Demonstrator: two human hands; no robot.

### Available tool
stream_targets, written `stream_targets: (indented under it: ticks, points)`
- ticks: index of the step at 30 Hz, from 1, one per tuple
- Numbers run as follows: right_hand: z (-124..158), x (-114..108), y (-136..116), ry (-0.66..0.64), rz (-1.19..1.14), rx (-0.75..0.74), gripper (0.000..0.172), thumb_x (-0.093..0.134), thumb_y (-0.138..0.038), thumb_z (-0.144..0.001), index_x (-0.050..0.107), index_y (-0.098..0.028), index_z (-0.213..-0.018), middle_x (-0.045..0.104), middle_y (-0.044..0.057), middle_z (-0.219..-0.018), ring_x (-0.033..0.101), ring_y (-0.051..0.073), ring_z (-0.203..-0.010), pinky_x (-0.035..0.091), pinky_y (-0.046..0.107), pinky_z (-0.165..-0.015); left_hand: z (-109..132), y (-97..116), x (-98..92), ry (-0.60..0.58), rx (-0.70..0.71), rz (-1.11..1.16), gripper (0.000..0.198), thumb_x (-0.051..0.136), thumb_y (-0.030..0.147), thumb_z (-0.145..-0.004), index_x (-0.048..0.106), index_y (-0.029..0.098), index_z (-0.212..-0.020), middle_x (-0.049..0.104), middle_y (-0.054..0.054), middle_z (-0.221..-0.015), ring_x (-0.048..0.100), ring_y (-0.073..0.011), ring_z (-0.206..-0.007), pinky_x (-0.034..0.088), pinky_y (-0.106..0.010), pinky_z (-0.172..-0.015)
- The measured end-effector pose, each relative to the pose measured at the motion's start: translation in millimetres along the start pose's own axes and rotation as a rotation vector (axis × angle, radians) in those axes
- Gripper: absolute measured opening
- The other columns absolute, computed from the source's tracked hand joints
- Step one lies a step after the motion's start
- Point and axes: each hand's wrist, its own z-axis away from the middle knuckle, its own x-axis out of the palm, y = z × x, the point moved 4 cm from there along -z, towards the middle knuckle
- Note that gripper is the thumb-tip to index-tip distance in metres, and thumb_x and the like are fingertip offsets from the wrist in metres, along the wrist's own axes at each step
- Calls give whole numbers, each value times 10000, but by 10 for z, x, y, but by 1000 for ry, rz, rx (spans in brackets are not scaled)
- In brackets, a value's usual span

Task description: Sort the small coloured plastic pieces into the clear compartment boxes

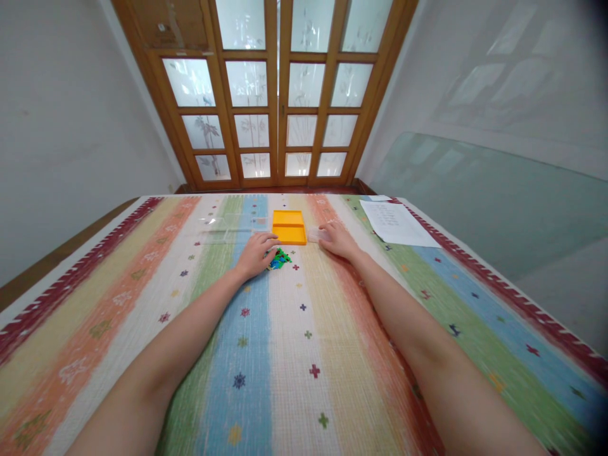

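My left hand (259, 253) rests palm down beside a small pile of green, blue and red pieces (279, 258), too small to name. Its fingers bend loosely towards the near left corner of an orange-yellow plastic case (289, 235), with the thumb apart and at the edge of the pile. The case lies unfolded, two shallow halves facing up. On its right, my right hand (336, 239) has thumb and fingers around a small clear plastic box (317, 235). Left of the case lies a larger clear plastic container (225, 229), hard to make out against the cloth.
A striped, patterned tablecloth (294, 342) covers the table. White printed sheets (398, 223) lie at the far right, with a thin dark pen-like item (378, 236) by their left edge. Wooden glass-paned doors (280, 107) stand beyond the far edge, and a glass panel (484, 196) leans at right.
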Motion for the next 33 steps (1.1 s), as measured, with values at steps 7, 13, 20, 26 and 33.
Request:
stream_targets:
  ticks: [7,13,20,26,33]
  points:
    - [10,-153,-232,149,-120,-39,530,731,-331,-855,573,-218,-1348,597,134,-1331,564,312,-1252,475,486,-1078,-19,159,-29,78,-51,234,317,531,325,-1005,724,239,-1240,678,-88,-1341,582,-264,-1298,418,-485,-1176]
    - [68,-307,-1088,244,-286,-401,556,740,-342,-896,515,-280,-1401,541,128,-1385,549,306,-1305,531,515,-1070,-45,104,114,81,-465,877,550,448,606,-1016,671,174,-1273,728,-60,-878,648,-150,-677,519,-276,-648]
    - [193,-385,-1603,212,-263,-581,400,695,-300,-948,571,-309,-1327,530,108,-1471,513,289,-1404,522,519,-1128,8,242,155,-297,-563,1572,827,370,843,-922,649,143,-1262,738,-110,-877,678,-200,-675,489,-291,-588]
    - [240,-518,-1708,145,-222,-644,414,701,-368,-941,590,-280,-1330,447,111,-1593,334,322,-1547,398,591,-1224,-46,234,59,-91,-566,1593,602,658,571,-877,615,209,-1356,735,-88,-1120,692,-205,-884,523,-283,-710]
    - [167,-441,-1595,276,-295,-384,246,568,-408,-1033,678,-224,-1153,705,140,-1209,652,292,-1158,537,486,-999,-83,178,38,126,-446,1251,815,788,292,-768,424,324,-1496,633,-58,-1321,700,-177,-1001,546,-322,-880]
